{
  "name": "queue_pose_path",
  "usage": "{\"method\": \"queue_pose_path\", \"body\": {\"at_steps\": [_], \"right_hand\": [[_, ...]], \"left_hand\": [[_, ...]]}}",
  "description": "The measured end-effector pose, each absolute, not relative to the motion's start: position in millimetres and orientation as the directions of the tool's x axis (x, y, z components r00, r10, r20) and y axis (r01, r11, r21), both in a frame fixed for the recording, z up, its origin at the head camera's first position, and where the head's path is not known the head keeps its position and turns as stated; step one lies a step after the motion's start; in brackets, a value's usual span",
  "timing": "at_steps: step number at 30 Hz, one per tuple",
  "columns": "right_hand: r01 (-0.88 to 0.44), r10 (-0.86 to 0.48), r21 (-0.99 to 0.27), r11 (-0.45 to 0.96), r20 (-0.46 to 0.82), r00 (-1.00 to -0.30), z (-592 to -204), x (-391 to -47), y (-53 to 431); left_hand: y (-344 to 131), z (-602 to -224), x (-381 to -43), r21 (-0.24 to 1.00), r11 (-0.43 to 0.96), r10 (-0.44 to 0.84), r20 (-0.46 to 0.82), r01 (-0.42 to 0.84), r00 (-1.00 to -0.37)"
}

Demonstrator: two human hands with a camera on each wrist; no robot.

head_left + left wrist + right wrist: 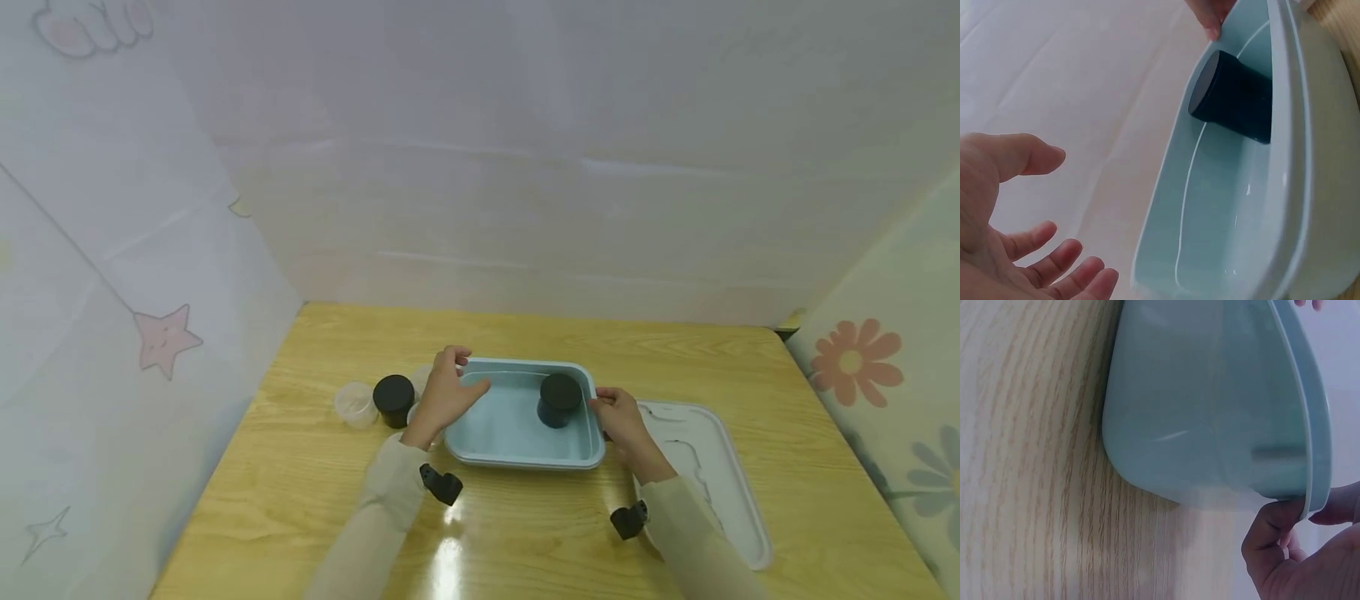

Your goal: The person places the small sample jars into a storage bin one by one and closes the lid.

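Note:
A light blue rectangular plastic basin (495, 429) sits on the wooden table. Inside it, toward the right end, stands a dark cylindrical jar with a black lid (559, 398). My right hand (621, 423) pinches the basin's right rim between thumb and fingers, as the right wrist view shows up close. Over the left end of the basin is my left hand (446, 397), thumb and fingers spread apart and holding nothing. In the left wrist view, a gap separates that hand from the basin wall (1191, 206).
Left of the basin stand another black-lidded jar (394, 398) and a clear plastic cup (355, 404), with more clear pieces partly hidden by my left hand. A white tray-like lid (738, 492) lies at the right, partly under my right forearm. Printed cloth walls (525, 225) enclose the table.

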State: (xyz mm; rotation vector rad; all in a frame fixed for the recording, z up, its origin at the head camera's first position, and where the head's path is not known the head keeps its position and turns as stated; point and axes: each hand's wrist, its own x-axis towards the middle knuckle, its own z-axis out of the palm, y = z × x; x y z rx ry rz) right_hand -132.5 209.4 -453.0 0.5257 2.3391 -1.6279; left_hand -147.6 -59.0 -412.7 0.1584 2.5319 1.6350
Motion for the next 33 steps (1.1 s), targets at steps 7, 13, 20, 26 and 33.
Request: {"method": "queue_pose_path", "body": {"at_steps": [7,13,20,26,33], "right_hand": [[0.412,0.15,-0.849,0.33,-0.384,-0.911,-450.9,-133.6,209.2],[0.413,0.153,-0.847,0.334,-0.384,-0.911,-453.3,-135.0,209.0],[0.42,0.163,-0.837,0.349,-0.387,-0.907,-452.3,-135.5,209.4],[0.434,0.173,-0.835,0.339,-0.399,-0.901,-451.7,-135.3,208.3],[0.43,0.179,-0.841,0.329,-0.392,-0.903,-453.1,-136.2,207.0]], "left_hand": [[-76.5,-412.8,-140.5,0.886,0.464,0.087,-0.026,0.018,-0.996],[-91.4,-416.2,-130.8,0.879,0.477,0.012,-0.011,-0.004,-1.0],[-103.4,-427.4,-117.4,0.884,0.467,0.006,-0.001,0.002,-1.0],[-117.6,-432.2,-101.1,0.875,0.484,-0.007,-0.016,-0.018,-1.0],[-133.8,-443.9,-88.8,0.873,0.484,-0.032,-0.044,-0.055,-0.998]]}}
